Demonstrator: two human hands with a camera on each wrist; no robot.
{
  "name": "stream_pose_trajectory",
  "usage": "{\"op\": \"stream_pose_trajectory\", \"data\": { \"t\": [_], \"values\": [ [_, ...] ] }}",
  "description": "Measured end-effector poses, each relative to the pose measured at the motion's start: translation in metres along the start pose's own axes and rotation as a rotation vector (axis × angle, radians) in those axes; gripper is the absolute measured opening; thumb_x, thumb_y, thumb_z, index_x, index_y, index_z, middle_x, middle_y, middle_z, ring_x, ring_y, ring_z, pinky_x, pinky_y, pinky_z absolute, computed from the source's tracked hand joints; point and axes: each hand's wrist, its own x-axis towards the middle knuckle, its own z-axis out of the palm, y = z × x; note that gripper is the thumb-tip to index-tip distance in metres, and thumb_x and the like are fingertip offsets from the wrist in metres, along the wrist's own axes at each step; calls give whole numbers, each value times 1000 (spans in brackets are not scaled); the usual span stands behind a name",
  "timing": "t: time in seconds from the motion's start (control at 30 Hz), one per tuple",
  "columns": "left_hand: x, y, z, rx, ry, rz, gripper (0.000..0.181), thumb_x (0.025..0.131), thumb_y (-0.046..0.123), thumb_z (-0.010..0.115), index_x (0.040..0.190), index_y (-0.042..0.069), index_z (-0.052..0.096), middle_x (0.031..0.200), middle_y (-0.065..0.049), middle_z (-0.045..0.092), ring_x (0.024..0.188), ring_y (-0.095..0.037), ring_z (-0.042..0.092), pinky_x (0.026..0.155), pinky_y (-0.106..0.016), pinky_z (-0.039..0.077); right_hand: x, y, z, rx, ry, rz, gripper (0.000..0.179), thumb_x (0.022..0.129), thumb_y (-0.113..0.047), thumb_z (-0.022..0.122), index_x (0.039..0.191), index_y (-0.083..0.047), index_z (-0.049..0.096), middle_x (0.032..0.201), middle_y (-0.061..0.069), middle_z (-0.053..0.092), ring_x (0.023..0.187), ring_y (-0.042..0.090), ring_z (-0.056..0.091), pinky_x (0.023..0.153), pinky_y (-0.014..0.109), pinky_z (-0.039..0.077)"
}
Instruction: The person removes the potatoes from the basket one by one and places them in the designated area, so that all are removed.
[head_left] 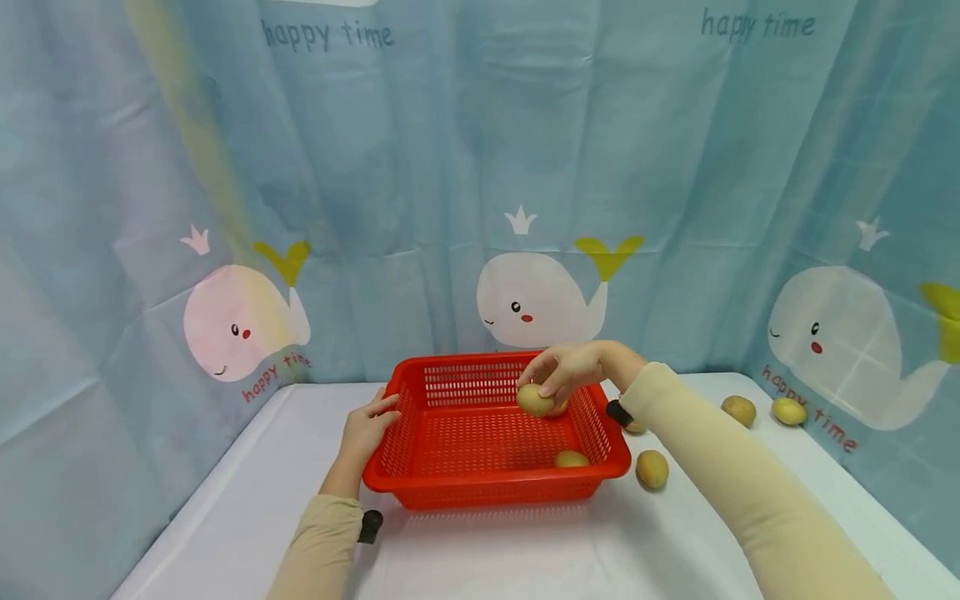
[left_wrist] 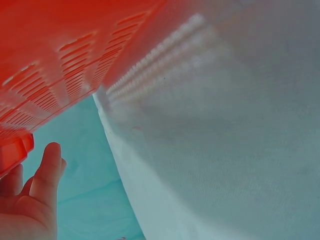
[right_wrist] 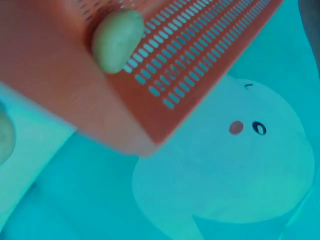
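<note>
A red plastic basket (head_left: 465, 482) with slotted walls stands on the table. Its left rim is touched by my left hand (head_left: 367, 429), whose fingers extend over the edge; the left wrist view shows straight fingers (left_wrist: 46, 175) beside the rim. Above the basket's right half, my right hand (head_left: 567, 367) pinches a potato (head_left: 535, 401) between thumb and fingers. Partly hidden behind it, another potato (head_left: 560, 408) lies in the far right corner, seen clearly as a potato (right_wrist: 117, 41) in the right wrist view. One more potato (head_left: 572, 459) lies near the front wall inside.
Right of the basket a potato (head_left: 652, 469) lies on the white tabletop (head_left: 480, 558), and another potato (head_left: 636, 427) is partly covered by the right wrist. Farther right are a potato (head_left: 739, 410) and a yellower potato (head_left: 789, 411). A blue whale-print curtain (head_left: 420, 167) surrounds the table.
</note>
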Motion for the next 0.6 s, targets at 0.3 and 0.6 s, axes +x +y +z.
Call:
{"op": "stream_pose_trajectory", "data": {
  "t": [0.3, 0.6],
  "values": [
    [0, -2, -2, 7, -10, 4, 45, 98, 8, 52, 141, -2, 47, 158, -10, 24, 144, -36, 17, 103, -49, 38, -31, 15, 1, 10, 193, -51, 41, 94, -2, 59, 132, 10, 50, 117, 16, 58, 99, 23, 61, 90, 42, 51],
    [1, -1, -1, 1, -10, 0, 45, 99, 8, 51, 142, -1, 46, 158, -10, 23, 144, -36, 18, 103, -49, 39, -57, 32, 9, 75, 345, -77, 49, 93, -5, 60, 136, 12, 45, 114, 13, 59, 90, 21, 62, 86, 39, 52]
  ]
}}
